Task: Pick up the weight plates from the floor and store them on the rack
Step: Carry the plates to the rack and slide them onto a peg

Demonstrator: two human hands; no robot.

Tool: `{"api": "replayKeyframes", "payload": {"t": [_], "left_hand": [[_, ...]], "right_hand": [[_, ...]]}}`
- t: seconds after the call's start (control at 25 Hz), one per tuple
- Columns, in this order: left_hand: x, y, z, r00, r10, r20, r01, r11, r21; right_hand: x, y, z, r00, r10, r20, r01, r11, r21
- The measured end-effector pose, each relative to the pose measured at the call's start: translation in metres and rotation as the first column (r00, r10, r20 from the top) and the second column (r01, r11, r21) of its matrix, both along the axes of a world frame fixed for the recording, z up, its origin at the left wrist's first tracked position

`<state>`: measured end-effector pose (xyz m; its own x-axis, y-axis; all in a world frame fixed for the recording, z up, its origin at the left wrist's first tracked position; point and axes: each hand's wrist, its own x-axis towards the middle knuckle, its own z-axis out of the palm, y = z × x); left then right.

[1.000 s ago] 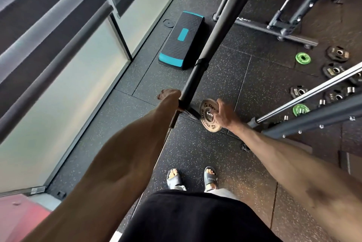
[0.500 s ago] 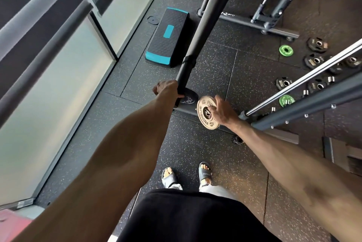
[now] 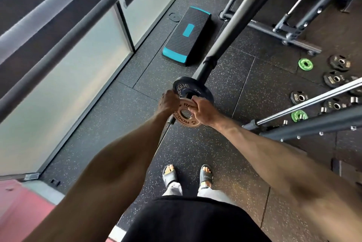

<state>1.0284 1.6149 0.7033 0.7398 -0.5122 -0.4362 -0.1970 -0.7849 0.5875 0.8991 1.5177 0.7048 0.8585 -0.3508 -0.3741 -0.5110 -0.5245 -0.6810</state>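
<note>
Curled round opposite edges of the tan plate (image 3: 186, 115), pinching it: fingers of left hand (image 3: 169, 100) and right hand (image 3: 201, 110). Held just in front of the black plate (image 3: 193, 89) seated on the rack bar (image 3: 219, 46). Storing step, seemingly. Next: centre the bore, slide flush against the black plate. Loose plates (image 3: 336, 79) on floor, well right of it

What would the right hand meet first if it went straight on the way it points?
The right hand, gripping the tan plate, points up-left at the black plate on the bar. That black plate looks first in line, though the gap between the plates is unclear.
</note>
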Motion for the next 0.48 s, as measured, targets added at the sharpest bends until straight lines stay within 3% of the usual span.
{"api": "replayKeyframes", "payload": {"t": [0.16,0.24,0.36,0.48], "left_hand": [[0.017,0.001,-0.005,0.982,-0.188,-0.032,0.185,0.979,-0.083],[0.017,-0.002,-0.007,0.963,-0.268,0.034,0.271,0.957,-0.103],[0.026,-0.005,-0.014,0.962,-0.241,0.131,0.260,0.952,-0.159],[0.034,-0.006,-0.018,0.938,-0.289,0.193,0.321,0.933,-0.163]], "right_hand": [[0.009,0.000,-0.013,0.996,-0.062,0.068,0.073,0.982,-0.177],[0.009,-0.001,-0.019,0.988,-0.085,0.127,0.115,0.963,-0.245],[0.015,-0.001,-0.018,0.976,-0.130,0.176,0.188,0.909,-0.371],[0.019,-0.011,-0.012,0.998,-0.018,0.061,0.050,0.818,-0.573]]}}
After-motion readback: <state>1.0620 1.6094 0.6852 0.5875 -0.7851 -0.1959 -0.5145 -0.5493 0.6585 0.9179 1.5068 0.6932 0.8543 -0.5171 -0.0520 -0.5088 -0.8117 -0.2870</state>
